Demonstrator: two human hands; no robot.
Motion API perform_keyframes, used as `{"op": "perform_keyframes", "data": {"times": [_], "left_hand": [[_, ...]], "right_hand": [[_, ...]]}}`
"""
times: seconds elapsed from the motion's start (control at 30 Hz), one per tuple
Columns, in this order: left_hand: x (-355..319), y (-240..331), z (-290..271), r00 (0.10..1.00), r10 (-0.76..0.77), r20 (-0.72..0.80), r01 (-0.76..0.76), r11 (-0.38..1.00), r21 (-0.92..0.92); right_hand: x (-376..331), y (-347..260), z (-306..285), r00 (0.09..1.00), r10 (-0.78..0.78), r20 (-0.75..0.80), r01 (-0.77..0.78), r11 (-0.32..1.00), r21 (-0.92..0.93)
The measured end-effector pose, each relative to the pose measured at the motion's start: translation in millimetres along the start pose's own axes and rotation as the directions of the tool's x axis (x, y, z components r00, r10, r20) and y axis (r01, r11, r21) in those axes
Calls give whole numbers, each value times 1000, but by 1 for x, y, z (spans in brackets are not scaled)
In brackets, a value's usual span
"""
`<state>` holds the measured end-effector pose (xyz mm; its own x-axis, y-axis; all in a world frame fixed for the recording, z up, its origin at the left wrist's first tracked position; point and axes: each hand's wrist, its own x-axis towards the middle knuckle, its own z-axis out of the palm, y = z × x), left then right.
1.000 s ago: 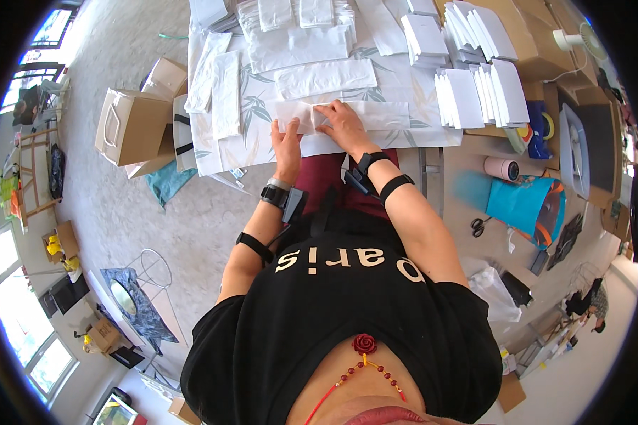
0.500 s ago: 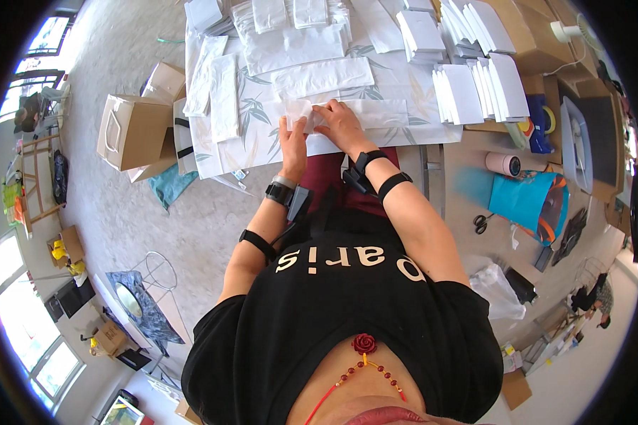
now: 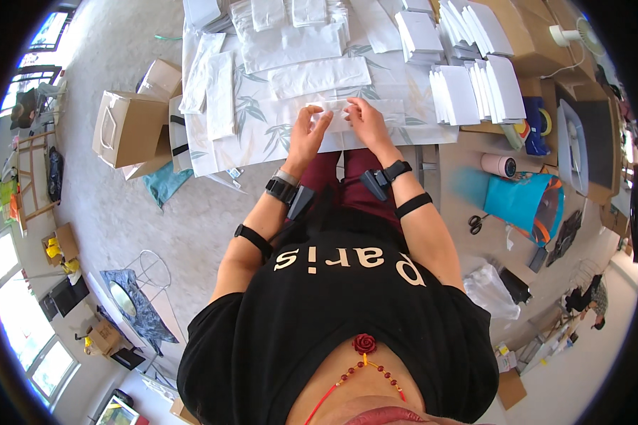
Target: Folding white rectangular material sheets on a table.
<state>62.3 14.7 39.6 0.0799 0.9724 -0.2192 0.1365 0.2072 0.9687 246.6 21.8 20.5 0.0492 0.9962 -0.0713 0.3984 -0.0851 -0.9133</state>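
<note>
A long, translucent white plastic sleeve (image 3: 386, 112) lies flat across the near part of the table, in front of me. My left hand (image 3: 306, 139) hovers over its left end, fingers bent and the thumb spread away from them. At the sleeve's middle is my right hand (image 3: 371, 129), its fingers loosely curved and apart, fingertips close to the film. Between the two hands a stretch of the sleeve shows. Just beyond it rests a folded white packet (image 3: 320, 77). Both wrists carry black straps with small devices.
The table (image 3: 276, 145) has a leaf-patterned cover. More white packets (image 3: 220, 95) lie left, and a pile of plastic bags (image 3: 290, 48) at the back. Stacks of folded white paper (image 3: 455, 95) stand right. Cardboard boxes (image 3: 131, 131) flank the table; a blue bag (image 3: 517, 200) and scissors (image 3: 476, 224) are right.
My hands have moved apart: the left has let go of the raised film edge, and the right has shifted slightly to the right. The sleeve now lies flatter.
</note>
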Motion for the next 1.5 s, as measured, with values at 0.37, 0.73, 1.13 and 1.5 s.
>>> {"op": "perform_keyframes", "data": {"times": [0.37, 0.73, 1.13, 1.5], "left_hand": [[-1, 16, -4, 998, -41, 40, 41, 999, 11], [9, -10, -22, 974, -164, -159, 85, 906, -416], [-7, -15, -8, 861, 353, 366, -496, 429, 754], [1, -23, -7, 814, 298, 499, -576, 295, 762]], "right_hand": [[-5, 0, -1, 981, -19, -193, -20, 980, -199], [-4, 10, 8, 976, -50, -211, -13, 957, -288], [-3, 13, 10, 971, -66, -231, -15, 943, -331], [-2, 8, 5, 985, -4, -175, -53, 946, -319]]}}
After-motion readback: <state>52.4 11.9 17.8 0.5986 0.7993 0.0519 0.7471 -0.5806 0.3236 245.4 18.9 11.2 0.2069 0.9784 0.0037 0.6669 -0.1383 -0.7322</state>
